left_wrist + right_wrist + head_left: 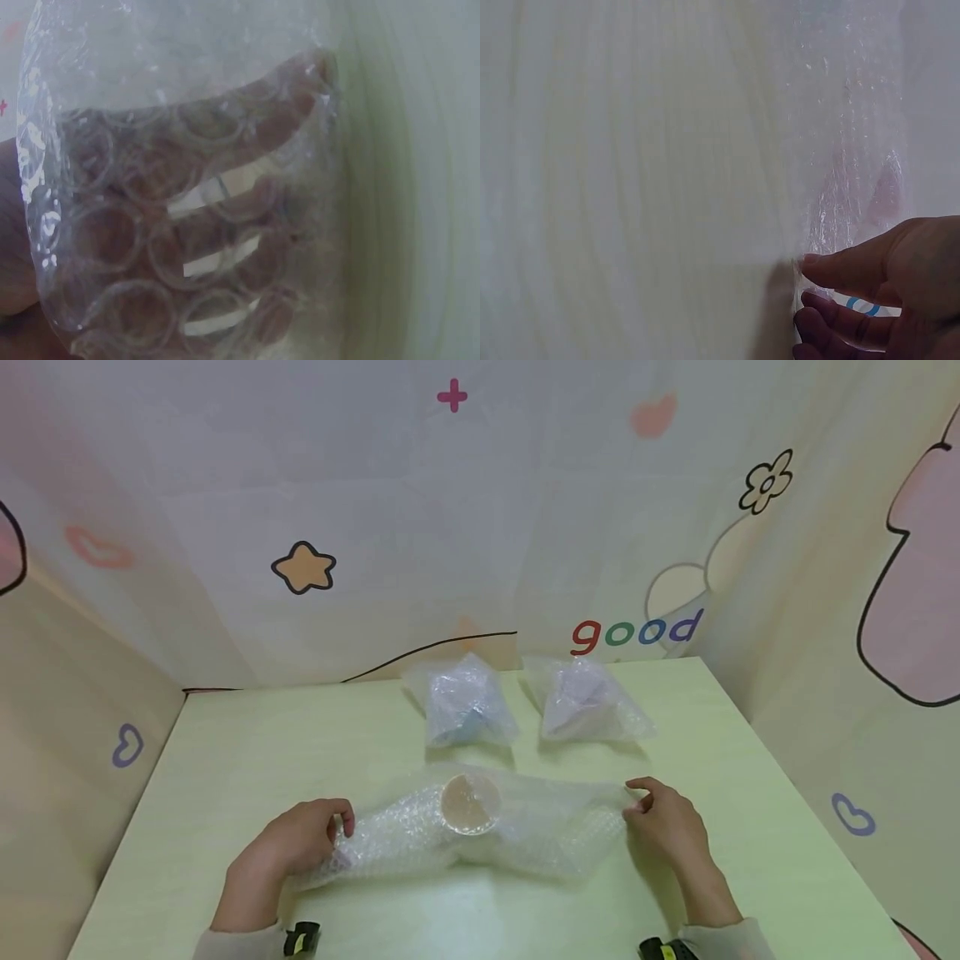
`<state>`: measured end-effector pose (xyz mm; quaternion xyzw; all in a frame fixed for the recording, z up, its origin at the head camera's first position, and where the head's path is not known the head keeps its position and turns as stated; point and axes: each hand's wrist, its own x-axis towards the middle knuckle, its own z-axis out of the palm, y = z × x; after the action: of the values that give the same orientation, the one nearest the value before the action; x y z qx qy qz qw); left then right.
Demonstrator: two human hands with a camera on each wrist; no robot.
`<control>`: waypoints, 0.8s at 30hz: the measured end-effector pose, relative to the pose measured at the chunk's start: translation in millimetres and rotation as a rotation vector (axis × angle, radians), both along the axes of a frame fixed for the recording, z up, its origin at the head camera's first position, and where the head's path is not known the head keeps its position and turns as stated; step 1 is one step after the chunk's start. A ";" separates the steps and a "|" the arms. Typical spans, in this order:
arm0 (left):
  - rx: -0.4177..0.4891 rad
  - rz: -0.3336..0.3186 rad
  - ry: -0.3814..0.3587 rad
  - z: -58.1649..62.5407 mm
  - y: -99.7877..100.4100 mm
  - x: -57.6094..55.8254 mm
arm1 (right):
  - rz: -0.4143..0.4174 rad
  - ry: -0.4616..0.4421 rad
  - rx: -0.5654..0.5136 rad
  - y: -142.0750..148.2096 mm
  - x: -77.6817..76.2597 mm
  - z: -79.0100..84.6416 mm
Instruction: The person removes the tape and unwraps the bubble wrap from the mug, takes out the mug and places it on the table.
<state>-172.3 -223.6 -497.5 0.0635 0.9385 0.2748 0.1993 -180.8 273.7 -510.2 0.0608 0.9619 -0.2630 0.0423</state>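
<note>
A sheet of clear bubble wrap lies across the front of the table in the head view. Near its middle is a round, cream-coloured, cup-like piece, with clear film over part of it. My left hand grips the wrap's left end with bent fingers. In the left wrist view, large bubbles of the wrap fill the foreground and much of the hand shows through them. My right hand pinches the right edge; in the right wrist view its thumb and fingertips meet at the film.
Two bubble-wrapped bundles, the left one bluish inside and the right one pale pinkish, sit behind the sheet on the pale wooden table. A printed curtain hangs round the back and sides.
</note>
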 end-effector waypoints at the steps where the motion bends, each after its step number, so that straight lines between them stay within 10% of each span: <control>1: -0.003 0.001 -0.001 0.4 0.0 0.3 | 0.000 -0.001 0.000 -0.4 0.2 -0.3; 13: 0.031 -0.006 -0.004 2.8 -8.0 -0.2 | 0.017 0.009 -0.004 -6.4 6.7 13.4; 24: 0.111 0.005 0.153 16.4 -11.0 0.9 | 0.046 0.066 -0.049 -21.5 22.9 41.4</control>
<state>-171.4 -234.6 -481.1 0.0930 0.9344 0.3212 0.1224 -157.9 252.2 -468.8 0.0288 0.9572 -0.2873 0.0183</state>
